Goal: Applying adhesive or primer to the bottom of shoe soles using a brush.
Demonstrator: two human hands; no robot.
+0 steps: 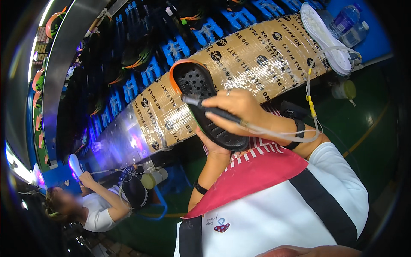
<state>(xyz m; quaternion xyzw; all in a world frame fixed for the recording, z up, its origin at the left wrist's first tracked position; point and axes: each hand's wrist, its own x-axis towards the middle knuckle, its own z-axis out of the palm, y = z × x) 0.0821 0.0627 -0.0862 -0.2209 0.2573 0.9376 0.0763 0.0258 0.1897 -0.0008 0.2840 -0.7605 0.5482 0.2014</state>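
Note:
Over the workbench's edge I hold a black shoe sole [195, 81] with an orange rim at its far end and small holes in that end. My left hand [212, 143] is closed on its near left edge, partly hidden beneath it. My right hand [239, 107] grips a dark, pen-like brush [222, 115], its tip over the middle of the sole; whether the tip touches cannot be made out. From the brush's back end a clear tube [282, 136] loops right past my wrist.
Brown printed cardboard [252, 55] under film covers the bench. A white tray [325, 36] and plastic bottles [346, 19] stand far right. Behind, blue holders [209, 32] form a row beside dark shoes. At lower left, another person [98, 205] holds a white sole [75, 166].

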